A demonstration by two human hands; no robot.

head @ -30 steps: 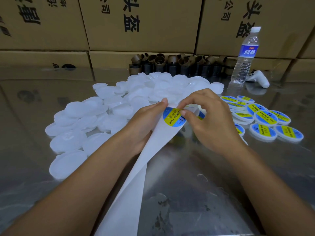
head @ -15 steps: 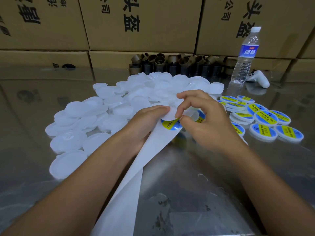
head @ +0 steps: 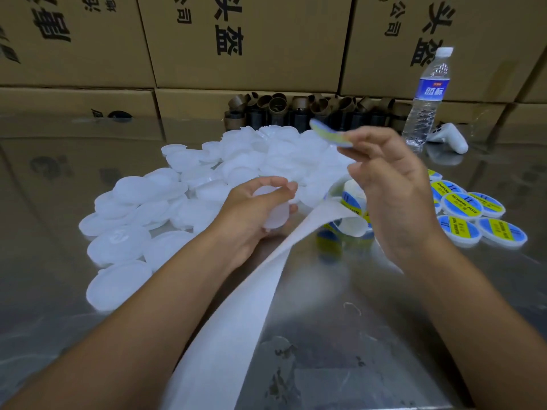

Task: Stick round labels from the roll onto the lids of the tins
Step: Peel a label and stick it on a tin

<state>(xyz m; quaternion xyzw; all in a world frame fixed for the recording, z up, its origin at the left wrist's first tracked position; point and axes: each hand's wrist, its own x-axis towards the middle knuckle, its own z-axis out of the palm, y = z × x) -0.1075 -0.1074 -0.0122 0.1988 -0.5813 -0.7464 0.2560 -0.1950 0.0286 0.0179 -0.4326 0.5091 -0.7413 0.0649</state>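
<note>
Fingers (head: 365, 142) of the right hand (head: 384, 187) pinch the peeled label (head: 328, 134) aloft, seemingly to spare its glue; below-left, the left hand (head: 251, 214) clasps a bare lid (head: 276, 216) awaiting it.

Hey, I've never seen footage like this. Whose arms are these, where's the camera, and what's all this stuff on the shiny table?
No machine here: one camera worn on a person's head looks down at their own bare hands. The left hand grips a plain white lid. The right hand pinches a round blue-and-yellow label, blurred, held up apart from the label roll, whose bare backing paper trails toward the viewer. On the metal table lie a heap of unlabelled lids at left and labelled lids at right. A water bottle stands before cardboard boxes.
</note>
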